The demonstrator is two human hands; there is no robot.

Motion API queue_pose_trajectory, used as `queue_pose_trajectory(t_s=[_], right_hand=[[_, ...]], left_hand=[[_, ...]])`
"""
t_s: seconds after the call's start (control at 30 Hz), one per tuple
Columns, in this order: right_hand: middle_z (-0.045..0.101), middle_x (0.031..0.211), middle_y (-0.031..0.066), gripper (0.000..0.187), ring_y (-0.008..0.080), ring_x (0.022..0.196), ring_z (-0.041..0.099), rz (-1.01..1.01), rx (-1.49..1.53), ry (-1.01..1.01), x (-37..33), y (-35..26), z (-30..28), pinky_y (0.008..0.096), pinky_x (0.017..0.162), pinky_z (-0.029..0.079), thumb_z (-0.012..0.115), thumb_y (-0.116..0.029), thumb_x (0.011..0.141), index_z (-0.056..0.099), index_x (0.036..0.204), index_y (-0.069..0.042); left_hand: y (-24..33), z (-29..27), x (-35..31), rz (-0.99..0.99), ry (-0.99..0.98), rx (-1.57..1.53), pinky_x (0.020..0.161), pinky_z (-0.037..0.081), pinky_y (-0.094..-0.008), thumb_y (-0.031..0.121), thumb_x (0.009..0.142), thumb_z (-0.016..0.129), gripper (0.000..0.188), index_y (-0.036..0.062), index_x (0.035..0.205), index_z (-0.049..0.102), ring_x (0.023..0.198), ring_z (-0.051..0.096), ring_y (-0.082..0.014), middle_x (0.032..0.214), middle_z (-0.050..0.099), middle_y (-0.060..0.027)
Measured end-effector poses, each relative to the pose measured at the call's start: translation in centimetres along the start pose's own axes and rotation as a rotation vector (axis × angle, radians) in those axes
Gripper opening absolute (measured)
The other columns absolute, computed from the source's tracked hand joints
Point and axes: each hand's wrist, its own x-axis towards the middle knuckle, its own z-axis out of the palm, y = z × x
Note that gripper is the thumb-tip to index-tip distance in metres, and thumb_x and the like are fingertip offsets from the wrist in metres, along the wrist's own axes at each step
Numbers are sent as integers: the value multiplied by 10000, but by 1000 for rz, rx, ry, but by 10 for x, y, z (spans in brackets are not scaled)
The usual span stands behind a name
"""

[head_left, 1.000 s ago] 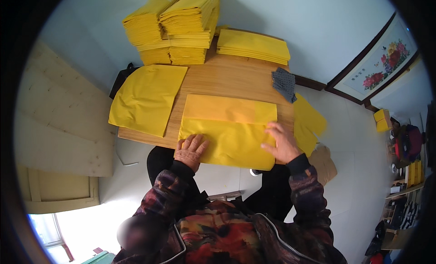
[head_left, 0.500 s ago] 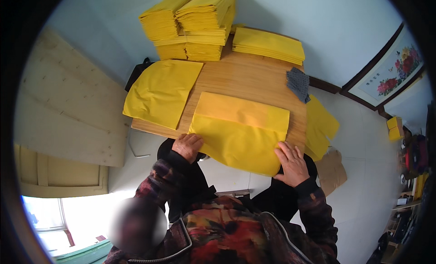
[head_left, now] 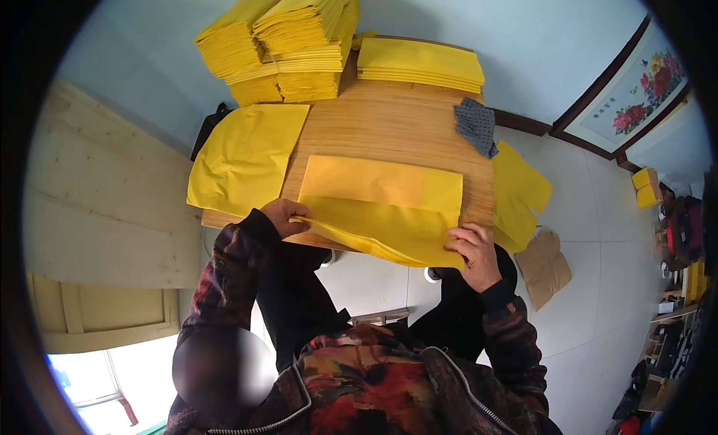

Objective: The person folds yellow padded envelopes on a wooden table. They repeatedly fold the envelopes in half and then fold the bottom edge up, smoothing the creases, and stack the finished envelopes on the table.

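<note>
A folded yellow sheet (head_left: 381,192), soft like paper or thin cloth, lies at the table's near edge. Its far part rests flat on the wood, and its near part is lifted and bows over the edge. My left hand (head_left: 284,216) pinches the near left corner between thumb and fingers. At the near right corner, my right hand (head_left: 476,254) grips the sheet with bent fingers. Another yellow sheet (head_left: 247,158), creased and with a rounded outer side, lies just left of the held one.
On the wooden table (head_left: 374,121) stand tall bundled yellow stacks (head_left: 299,57) at the far left and a lower yellow stack (head_left: 419,65) at the back. A grey cloth (head_left: 475,127) lies at the right edge. Beyond it are a yellow piece (head_left: 521,195) and brown cardboard (head_left: 544,269).
Both hands have raised the sheet's near edge and folded it away from me, toward the table. My left hand has moved up and left and now pinches the corner. The view has shifted slightly.
</note>
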Motion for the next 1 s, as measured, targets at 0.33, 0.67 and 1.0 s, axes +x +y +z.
queue_pose_trajectory(t_s=[0.33,0.67,1.0], right_hand=[[611,1112,24,176,276,1137,496,-63,-105,29,-4,-2,2,390,912,407,646,-20,700,641,868,-70],[610,1122,48,179,279,1127,527,-46,-85,61,-10,0,5,399,918,421,597,-5,708,637,871,-67],[648,1051,96,134,319,1074,558,161,168,71,-3,0,0,395,904,435,589,-50,773,631,896,-16]], left_hand=[[31,7,0,356,-131,-63,871,463,-343,175,802,651,251,90,1038,633,990,588,-278,1054,621,-107],[56,69,94,496,-231,-14,895,449,-342,11,828,564,224,29,1043,625,1062,537,-288,1120,573,-134],[14,11,25,125,-414,-356,1053,336,-354,341,956,469,441,0,1216,572,1235,465,-269,1287,538,-150]])
